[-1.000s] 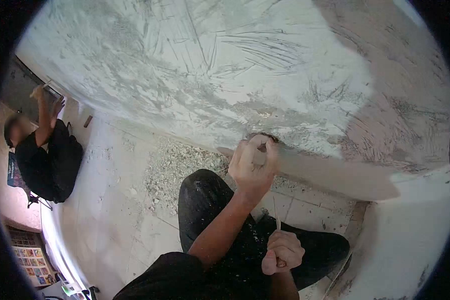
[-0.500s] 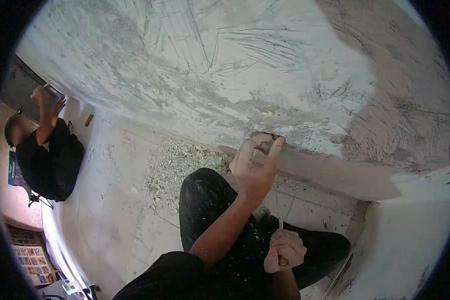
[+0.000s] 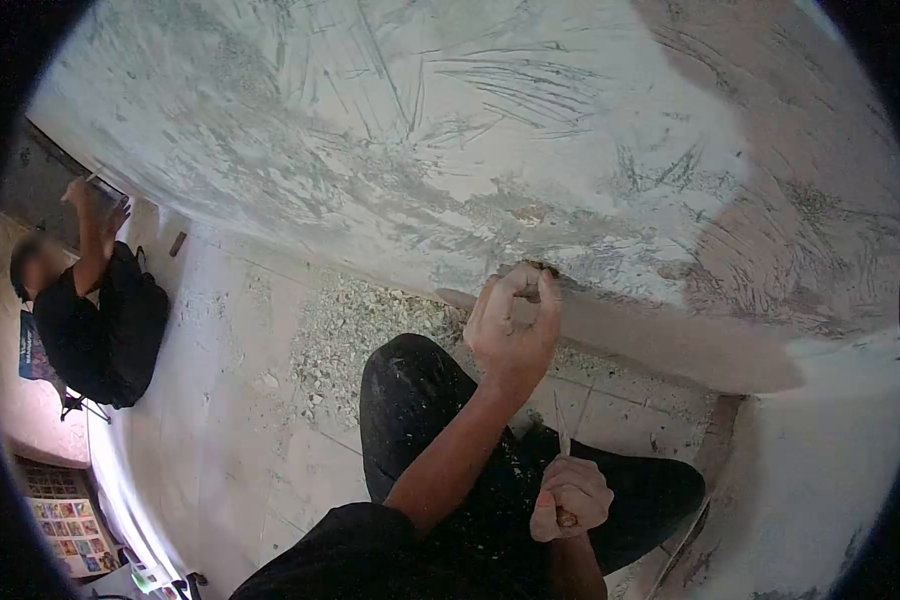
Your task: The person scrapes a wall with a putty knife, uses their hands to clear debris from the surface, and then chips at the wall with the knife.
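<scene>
My left hand [image 3: 515,330] reaches to the foot of the scraped wall [image 3: 530,150]. Its thumb and forefinger are bent together at a small dark gap in the plaster; what they pinch, if anything, is hidden. Low over my lap, my right hand [image 3: 573,495] is wrapped round the handle of a knife [image 3: 563,425]. The narrow, pointed blade sticks up from the fist, apart from the wall, and the brownish handle end shows below the fingers.
Plaster rubble [image 3: 345,340] litters the floor [image 3: 240,420] along the wall. My dark trouser leg [image 3: 405,390] is bent beneath my arms. At the far left another person [image 3: 100,310] sits with raised hands at the wall. A printed sheet [image 3: 75,530] shows lower left.
My left hand's fingers have drawn closer together at the wall gap, with the forefinger more bent. My right hand keeps its hold on the knife, nearly still.
</scene>
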### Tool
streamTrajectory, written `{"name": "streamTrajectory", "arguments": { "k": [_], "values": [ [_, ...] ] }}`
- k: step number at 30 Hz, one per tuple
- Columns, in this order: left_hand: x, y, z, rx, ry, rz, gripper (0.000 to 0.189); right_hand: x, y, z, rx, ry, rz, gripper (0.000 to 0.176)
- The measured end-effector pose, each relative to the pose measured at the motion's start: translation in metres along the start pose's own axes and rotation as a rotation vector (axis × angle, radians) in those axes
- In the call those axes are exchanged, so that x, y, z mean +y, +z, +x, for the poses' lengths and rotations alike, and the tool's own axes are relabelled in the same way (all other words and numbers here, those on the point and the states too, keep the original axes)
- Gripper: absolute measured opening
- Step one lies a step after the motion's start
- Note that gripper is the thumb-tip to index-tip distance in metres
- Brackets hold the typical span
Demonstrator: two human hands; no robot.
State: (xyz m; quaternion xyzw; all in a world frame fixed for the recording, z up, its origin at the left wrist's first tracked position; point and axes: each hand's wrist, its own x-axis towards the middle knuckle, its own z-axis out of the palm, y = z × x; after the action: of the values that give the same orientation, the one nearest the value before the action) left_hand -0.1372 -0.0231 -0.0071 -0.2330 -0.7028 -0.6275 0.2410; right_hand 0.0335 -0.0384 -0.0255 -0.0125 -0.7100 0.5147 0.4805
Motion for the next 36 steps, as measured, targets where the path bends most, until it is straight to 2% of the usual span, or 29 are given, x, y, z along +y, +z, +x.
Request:
{"name": "streamTrajectory", "arguments": {
  "k": [5, 11, 14, 16, 18, 21, 24, 27, 32, 36],
  "values": [
    [-0.006, -0.001, -0.001, 0.014, 0.033, -0.059, 0.005, 0.001, -0.002, -0.003, -0.001, -0.008, 0.004, 0.023],
    [-0.004, -0.007, 0.001, 0.01, -0.009, 0.012, 0.007, 0.003, -0.004, -0.004, -0.021, 0.013, 0.029, 0.022],
    [-0.007, -0.009, 0.001, 0.009, 0.058, 0.022, 0.006, 0.001, -0.001, -0.002, 0.057, 0.02, 0.009, 0.03],
    [-0.006, -0.012, -0.001, -0.006, 0.04, 0.03, 0.007, 0.0, -0.003, -0.001, -0.007, 0.021, -0.01, 0.021],
    [-0.006, -0.011, -0.001, -0.018, 0.024, 0.032, 0.008, 0.001, -0.003, -0.003, 0.002, 0.02, -0.005, 0.021],
    [-0.004, -0.007, 0.0, 0.04, 0.031, -0.075, 0.014, 0.0, -0.004, -0.005, 0.002, 0.031, -0.002, 0.022],
    [0.001, -0.007, 0.003, 0.064, 0.055, 0.053, 0.021, 0.0, -0.003, -0.003, 0.011, 0.027, -0.024, 0.021],
    [0.001, -0.01, 0.005, 0.038, 0.101, 0.143, 0.021, 0.003, -0.001, -0.004, 0.036, 0.007, 0.002, 0.022],
    [-0.013, 0.003, 0.005, 0.081, 0.336, -0.089, 0.02, 0.001, -0.002, -0.001, 0.024, -0.001, 0.031, 0.025],
    [-0.021, -0.002, 0.006, 0.007, 0.385, -0.068, 0.025, 0.001, -0.002, -0.001, 0.034, 0.022, 0.029, 0.027]
  ]
}}
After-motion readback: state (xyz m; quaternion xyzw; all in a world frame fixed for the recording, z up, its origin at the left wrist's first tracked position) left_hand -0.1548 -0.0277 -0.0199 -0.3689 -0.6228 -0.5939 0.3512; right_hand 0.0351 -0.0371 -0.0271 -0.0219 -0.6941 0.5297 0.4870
